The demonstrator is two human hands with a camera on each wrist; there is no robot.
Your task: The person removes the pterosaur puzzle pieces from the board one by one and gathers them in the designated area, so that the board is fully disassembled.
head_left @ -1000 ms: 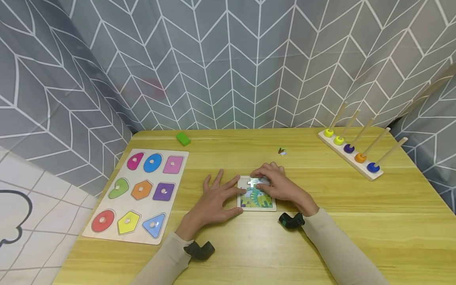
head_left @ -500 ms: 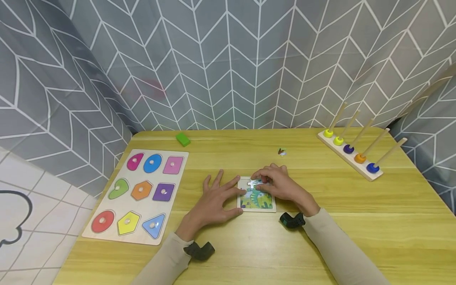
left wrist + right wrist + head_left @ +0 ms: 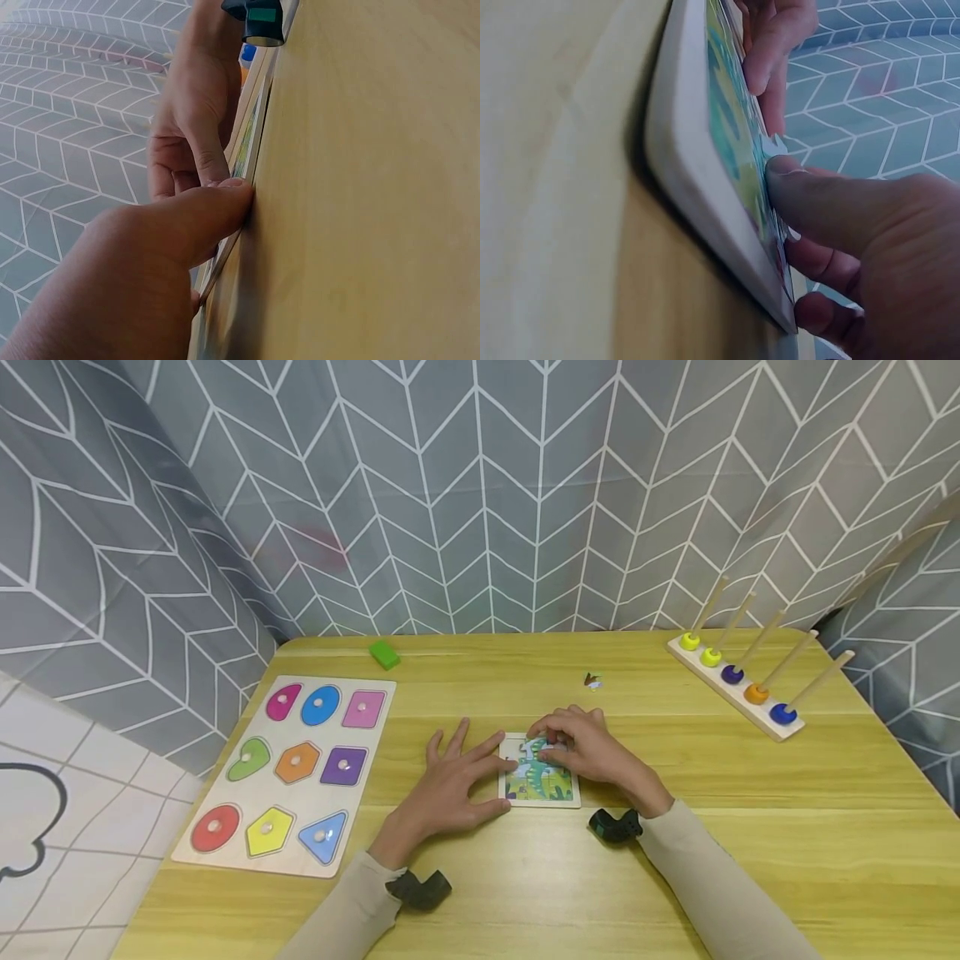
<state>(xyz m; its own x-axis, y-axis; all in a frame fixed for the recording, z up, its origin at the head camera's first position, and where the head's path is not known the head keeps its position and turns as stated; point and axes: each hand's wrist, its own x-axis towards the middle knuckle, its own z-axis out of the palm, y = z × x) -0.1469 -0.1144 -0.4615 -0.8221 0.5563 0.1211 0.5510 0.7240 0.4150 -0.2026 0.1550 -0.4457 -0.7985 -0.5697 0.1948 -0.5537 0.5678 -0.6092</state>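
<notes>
Two hands on a small puzzle

Both our hands work the puzzle (image 3: 538, 781) at mid-table (image 3: 750, 793). Our left hand (image 3: 450, 789) lies flat, fingers straight, thumb braced against the tray's left edge. Our right hand (image 3: 588, 752) curls over the top, fingertips seemingly pinching a piece (image 3: 542, 746) — partly hidden, so we hedge. That piece looks thin, light, stiff card; best taken by its edges. Nearly square, the tray lies flat, its picture upright toward us, its slightly longer axis running away from us.
</notes>
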